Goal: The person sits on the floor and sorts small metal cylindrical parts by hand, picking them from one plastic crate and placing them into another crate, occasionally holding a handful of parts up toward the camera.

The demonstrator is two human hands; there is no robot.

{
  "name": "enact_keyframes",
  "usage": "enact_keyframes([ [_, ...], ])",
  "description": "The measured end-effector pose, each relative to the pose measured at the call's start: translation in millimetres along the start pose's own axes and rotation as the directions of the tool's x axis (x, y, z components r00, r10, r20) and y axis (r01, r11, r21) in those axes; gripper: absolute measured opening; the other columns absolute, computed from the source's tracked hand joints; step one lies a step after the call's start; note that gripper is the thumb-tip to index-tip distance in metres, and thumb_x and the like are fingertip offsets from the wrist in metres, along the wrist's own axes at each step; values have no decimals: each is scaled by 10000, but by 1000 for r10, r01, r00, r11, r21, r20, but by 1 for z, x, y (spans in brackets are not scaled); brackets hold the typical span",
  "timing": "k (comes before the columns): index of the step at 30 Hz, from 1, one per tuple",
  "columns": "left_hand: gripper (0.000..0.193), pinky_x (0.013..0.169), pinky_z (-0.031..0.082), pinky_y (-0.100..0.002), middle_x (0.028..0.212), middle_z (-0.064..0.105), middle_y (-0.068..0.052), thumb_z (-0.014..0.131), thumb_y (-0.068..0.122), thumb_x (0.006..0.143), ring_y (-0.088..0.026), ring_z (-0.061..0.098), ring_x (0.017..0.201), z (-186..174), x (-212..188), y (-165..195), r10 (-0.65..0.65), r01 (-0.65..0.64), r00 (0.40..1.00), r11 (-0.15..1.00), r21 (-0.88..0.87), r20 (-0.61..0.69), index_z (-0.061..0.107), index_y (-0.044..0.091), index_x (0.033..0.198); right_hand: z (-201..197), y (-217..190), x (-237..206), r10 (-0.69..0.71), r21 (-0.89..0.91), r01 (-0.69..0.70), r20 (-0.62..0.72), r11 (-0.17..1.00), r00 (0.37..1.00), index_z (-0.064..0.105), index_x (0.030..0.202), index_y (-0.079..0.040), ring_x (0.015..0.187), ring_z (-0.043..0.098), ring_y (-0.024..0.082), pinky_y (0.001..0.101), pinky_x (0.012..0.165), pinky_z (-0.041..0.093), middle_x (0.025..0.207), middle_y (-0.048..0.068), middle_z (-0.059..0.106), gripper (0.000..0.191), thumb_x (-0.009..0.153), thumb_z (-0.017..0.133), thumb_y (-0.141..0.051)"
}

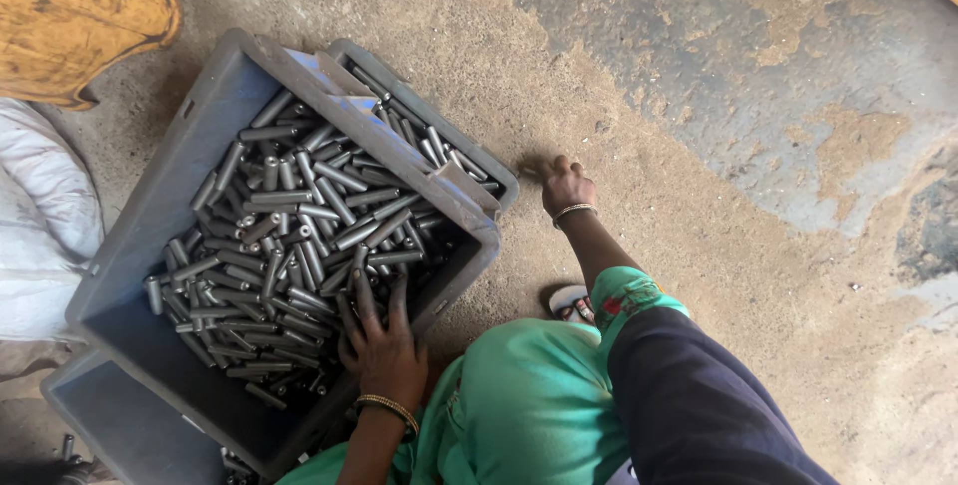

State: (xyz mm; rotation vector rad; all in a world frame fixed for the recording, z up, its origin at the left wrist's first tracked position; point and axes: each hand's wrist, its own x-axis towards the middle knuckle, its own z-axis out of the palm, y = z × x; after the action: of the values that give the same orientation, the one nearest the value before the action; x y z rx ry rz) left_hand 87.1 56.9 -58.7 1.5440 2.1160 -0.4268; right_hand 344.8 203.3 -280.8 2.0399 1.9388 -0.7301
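A grey plastic crate tilts on top of other crates and holds several short metal cylinders. My left hand rests on the pile at the crate's near corner, fingers spread over the cylinders. My right hand reaches out to the dusty concrete floor just right of the crates, fingers curled down against the ground; whether it holds anything cannot be seen. Both wrists wear thin bangles.
A second grey crate with more cylinders lies under the first, a third at lower left. A white sack is at the left, a wooden object at top left. Worn concrete floor spreads to the right.
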Motion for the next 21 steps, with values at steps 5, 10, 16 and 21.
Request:
enact_keyframes([
  [5, 924, 1150, 215, -698, 1706, -56, -92, 815, 180, 791, -448, -7, 1556, 3, 1, -1, 33, -33, 999, 999, -19, -24, 311, 356, 1545, -9, 24, -25, 272, 719, -303, 164, 625, 948, 704, 1140, -119, 987, 701, 313, 409, 826, 580, 1100, 136, 688, 228, 913, 730, -115],
  [10, 932, 1186, 191, -675, 1713, -81, -64, 806, 178, 810, -439, -46, 1567, 13, 10, -1, -1, 2, 1000, 999, -38, 28, 284, 373, 1557, -65, 46, -96, 173, 976, 174, -150, -128, 973, 692, 1082, 1, 869, 705, 204, 345, 794, 614, 986, 127, 686, 205, 885, 749, 10],
  [16, 944, 1186, 173, -653, 1741, -101, -95, 805, 162, 815, -468, -53, 1560, 25, 26, -10, 109, -111, 988, 994, -7, -106, 301, 356, 1590, -200, 16, -208, 16, 563, 676, -774, 476, 633, 677, 1007, -40, 1012, 674, 180, 289, 850, 566, 1060, 69, 634, 185, 883, 807, 1],
  [21, 899, 1225, 172, -635, 1664, 4, -189, 823, 424, 822, -496, 50, 1526, 0, 29, -34, 266, -373, 892, 890, -262, -364, 340, 229, 1555, -268, -22, -299, -153, 160, 705, -921, 691, 359, 705, 999, -40, 921, 609, 206, 328, 795, 524, 962, 65, 589, 255, 802, 859, 12],
])
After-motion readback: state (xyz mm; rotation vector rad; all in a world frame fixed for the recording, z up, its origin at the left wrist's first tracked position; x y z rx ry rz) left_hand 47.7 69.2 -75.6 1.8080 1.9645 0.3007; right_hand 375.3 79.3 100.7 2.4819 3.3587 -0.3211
